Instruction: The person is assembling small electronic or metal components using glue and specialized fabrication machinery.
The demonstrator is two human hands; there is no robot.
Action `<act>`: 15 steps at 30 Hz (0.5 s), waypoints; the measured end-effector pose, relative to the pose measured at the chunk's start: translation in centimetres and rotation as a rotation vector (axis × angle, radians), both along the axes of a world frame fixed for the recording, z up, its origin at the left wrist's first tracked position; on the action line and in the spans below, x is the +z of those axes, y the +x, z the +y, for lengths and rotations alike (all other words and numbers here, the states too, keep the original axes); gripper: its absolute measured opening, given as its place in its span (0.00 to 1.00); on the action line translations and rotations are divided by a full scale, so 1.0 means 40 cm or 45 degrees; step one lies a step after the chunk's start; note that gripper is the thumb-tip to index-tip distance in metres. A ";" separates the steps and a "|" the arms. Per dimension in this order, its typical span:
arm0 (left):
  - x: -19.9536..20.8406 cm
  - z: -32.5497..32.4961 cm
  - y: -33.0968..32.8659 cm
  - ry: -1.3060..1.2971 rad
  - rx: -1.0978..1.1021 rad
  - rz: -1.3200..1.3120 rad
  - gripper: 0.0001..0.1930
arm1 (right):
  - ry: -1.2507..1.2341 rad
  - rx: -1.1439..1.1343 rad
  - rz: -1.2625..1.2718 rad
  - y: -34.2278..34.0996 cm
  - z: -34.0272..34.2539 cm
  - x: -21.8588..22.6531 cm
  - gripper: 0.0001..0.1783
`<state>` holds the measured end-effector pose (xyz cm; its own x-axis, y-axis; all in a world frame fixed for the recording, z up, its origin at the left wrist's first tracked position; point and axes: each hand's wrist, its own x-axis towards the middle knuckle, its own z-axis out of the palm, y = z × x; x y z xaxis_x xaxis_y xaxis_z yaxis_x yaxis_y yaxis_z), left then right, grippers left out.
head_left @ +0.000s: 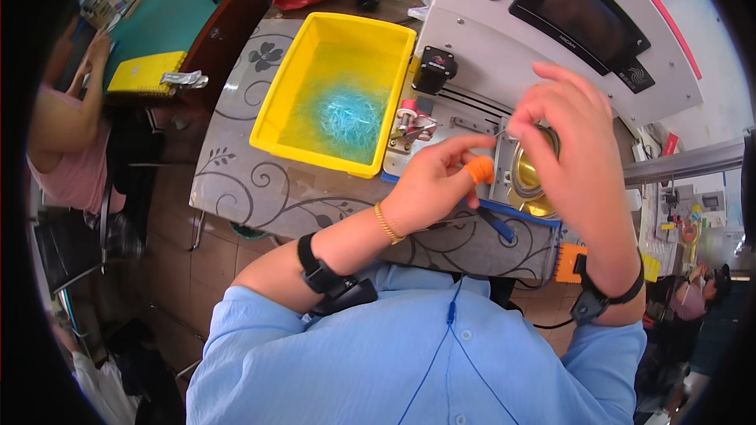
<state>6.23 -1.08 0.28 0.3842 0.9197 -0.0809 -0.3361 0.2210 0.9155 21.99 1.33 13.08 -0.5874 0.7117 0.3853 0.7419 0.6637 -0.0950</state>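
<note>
Far L: co-worker in pink top, seated at green-topped table; yellow pad near its edge.

L of ctr: patterned table bears yellow bin; pile of fine pale-blue strands inside, well apart from both hands.

Ctr: black box-shaped unit and small red-and-white fixture sit just R of bin. Below, L hand comes in palm down over machine's front edge. Index extends up-R, tip apart from digit w/ orange wrap; remaining fingers bent, partly hidden. Dark tool w/ blue end lies below hand.

Key relation: thin sliver sits between the two hands, immed. R of L index tip and L of R fingertips. Long axis approx sideways, R end slightly higher. L index tip looks nearer; contact n/c. Material: can't tell.

R: R hand raised, fingers bent and loosely spread, tips pointing L toward sliver. Whether either hand's fingers are closed on it: can't tell, too small. Gold round part on machine, partly behind R hand, below-R of sliver; contact w/ hand n/c. Dark screen above, on machine's sloped panel.
</note>
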 end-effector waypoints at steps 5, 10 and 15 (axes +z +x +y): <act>-0.009 0.004 -0.022 -0.452 -0.378 -0.599 0.16 | 0.213 -0.026 -0.047 0.017 -0.088 -0.066 0.08; -0.037 0.006 -0.018 -0.484 -0.290 -0.582 0.09 | 0.172 -0.149 -0.077 0.003 -0.106 -0.053 0.13; -0.046 0.014 0.019 -0.428 0.169 -0.508 0.07 | 0.202 -0.179 -0.150 0.006 -0.067 -0.049 0.16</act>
